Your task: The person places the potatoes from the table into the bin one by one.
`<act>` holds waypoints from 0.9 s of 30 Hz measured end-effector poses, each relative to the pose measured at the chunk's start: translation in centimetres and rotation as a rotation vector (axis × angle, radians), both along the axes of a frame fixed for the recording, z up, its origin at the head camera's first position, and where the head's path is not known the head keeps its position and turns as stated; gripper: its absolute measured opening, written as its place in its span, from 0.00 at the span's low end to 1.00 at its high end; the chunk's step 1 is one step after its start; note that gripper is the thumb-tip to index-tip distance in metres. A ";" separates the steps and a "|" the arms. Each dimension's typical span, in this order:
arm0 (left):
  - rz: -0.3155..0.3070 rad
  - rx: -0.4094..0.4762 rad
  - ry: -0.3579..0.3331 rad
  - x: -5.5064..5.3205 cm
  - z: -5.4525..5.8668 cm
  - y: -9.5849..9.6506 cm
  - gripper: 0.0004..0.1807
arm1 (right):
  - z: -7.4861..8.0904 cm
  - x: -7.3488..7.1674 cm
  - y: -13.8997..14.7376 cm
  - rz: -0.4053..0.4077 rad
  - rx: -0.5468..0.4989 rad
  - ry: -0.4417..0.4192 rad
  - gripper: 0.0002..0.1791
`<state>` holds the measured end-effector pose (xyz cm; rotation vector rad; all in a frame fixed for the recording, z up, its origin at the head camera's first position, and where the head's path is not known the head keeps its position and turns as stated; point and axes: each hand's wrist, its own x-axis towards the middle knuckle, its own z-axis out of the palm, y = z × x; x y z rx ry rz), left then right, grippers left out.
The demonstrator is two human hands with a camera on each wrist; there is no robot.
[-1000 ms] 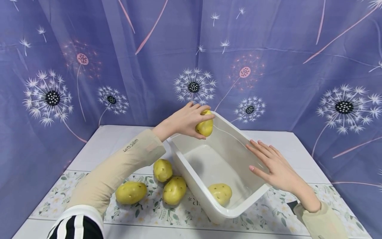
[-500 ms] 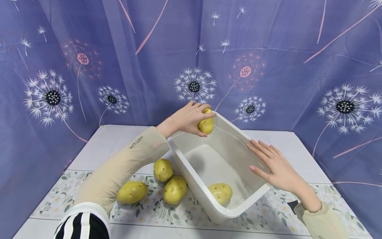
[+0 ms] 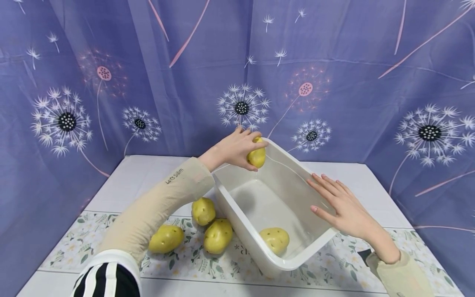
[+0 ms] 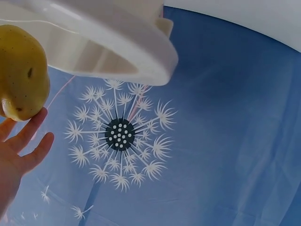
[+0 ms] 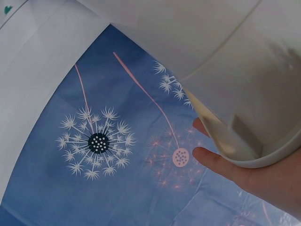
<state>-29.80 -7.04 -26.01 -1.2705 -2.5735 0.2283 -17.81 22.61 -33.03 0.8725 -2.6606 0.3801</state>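
Note:
My left hand (image 3: pixel 237 149) grips a yellow potato (image 3: pixel 257 156) high over the far end of a white plastic bin (image 3: pixel 237 208). Thumb and fingertips lie around that potato, and the left wrist view shows its underside dotted with dark eyes (image 4: pixel 30 73). My right hand (image 3: pixel 343 206) lies along the bin's right rim with fingers straight, its thumb reaching over the inside. From the right wrist, part of this hand (image 5: pixel 263 179) shows right at the bin's rim. Inside the bin, at the near end, rests another potato (image 3: pixel 274 240).
Three more potatoes lie on the table left of the bin: one behind (image 3: pixel 203 211), one close to the bin's wall (image 3: pixel 218 236), and one (image 3: pixel 166 239) partly behind my left sleeve. A floral runner (image 3: pixel 319 272) crosses the white table. A blue dandelion-print curtain (image 3: pixel 185 103) stands behind.
My left forearm has shifted right, while the left hand and its potato have moved only slightly right. The right hand, the bin and the other potatoes stay where they were.

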 end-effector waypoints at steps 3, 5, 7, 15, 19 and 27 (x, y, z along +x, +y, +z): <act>0.009 -0.007 -0.011 0.0 -0.2 0.1 0.40 | 0.1 0.0 0.0 0.008 0.006 0.005 0.34; 0.014 -0.010 -0.017 -0.1 -0.3 0.1 0.41 | 0.1 0.0 0.0 0.008 0.009 0.006 0.34; 0.018 -0.016 -0.019 -0.1 -0.4 0.1 0.41 | 0.1 0.1 0.1 0.008 0.010 0.009 0.34; 0.029 -0.037 -0.028 -0.3 -0.9 0.2 0.41 | 0.0 0.0 0.0 -0.002 0.016 0.007 0.34; 0.028 -0.046 -0.030 -0.5 -1.1 0.2 0.41 | 0.0 0.0 0.0 -0.007 0.015 0.003 0.34; 0.038 -0.062 -0.044 -0.7 -1.2 0.4 0.42 | 0.0 0.0 0.0 -0.002 0.013 0.005 0.34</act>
